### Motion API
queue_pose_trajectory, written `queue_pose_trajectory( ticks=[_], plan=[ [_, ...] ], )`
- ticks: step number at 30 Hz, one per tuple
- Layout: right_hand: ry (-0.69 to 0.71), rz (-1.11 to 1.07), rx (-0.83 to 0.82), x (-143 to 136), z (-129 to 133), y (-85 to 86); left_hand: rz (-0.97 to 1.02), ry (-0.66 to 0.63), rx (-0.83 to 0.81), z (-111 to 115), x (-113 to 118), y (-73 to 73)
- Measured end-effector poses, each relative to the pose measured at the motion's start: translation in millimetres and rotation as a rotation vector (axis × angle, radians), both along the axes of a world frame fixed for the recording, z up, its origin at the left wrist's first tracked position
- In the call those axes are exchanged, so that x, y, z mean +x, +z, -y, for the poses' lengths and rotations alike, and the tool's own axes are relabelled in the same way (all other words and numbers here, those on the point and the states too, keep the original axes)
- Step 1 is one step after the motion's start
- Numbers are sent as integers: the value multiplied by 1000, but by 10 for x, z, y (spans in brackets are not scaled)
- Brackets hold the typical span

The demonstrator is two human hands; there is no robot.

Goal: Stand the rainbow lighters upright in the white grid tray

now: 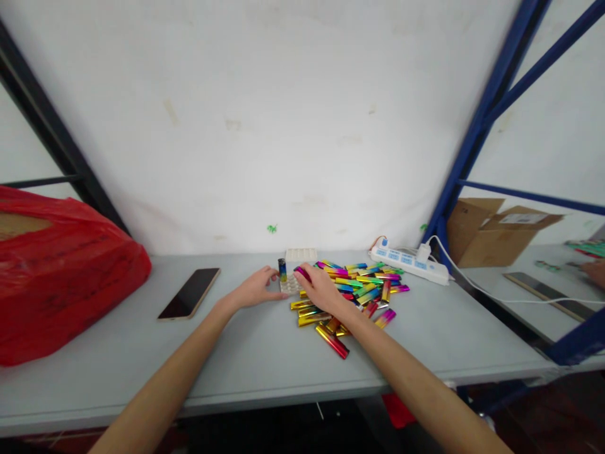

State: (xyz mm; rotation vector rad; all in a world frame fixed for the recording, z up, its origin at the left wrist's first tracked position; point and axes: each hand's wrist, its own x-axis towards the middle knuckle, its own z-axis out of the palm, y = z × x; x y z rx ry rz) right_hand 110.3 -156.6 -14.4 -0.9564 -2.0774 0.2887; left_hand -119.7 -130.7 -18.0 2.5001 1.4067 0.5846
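Observation:
A small white tray with compartments (289,285) lies on the grey table between my hands. One blue and gold lighter-like tube (282,270) stands upright at its back left. My left hand (258,287) is at the tray's left side, thumb and fingers apart, holding nothing. My right hand (319,290) is closed on a purple tube (302,273) over the tray's right part. Under and beyond the right hand spreads a pile of shiny multicoloured tubes (368,279). A second white tray (301,254) lies just behind.
A dark phone (190,294) lies left of my hands, with a red plastic bag (70,271) farther left. A white power strip (410,263) with a cable sits at the back right. Beyond the blue frame (472,148) are a cardboard box (496,236) and another person's hand (594,272).

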Motion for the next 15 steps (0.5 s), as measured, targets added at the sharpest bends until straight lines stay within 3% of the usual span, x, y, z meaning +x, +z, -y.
queue_pose_trajectory(
  ticks=[4, 10, 15],
  plan=[
    [47, 73, 93, 13, 11, 3, 20, -18, 2, -5, 1, -4],
    [-12, 148, 14, -8, -24, 50, 13, -24, -7, -4, 6, -1],
    [-81, 337, 96, -122, -52, 41, 30, -29, -2, 6, 11, -2]
  ],
)
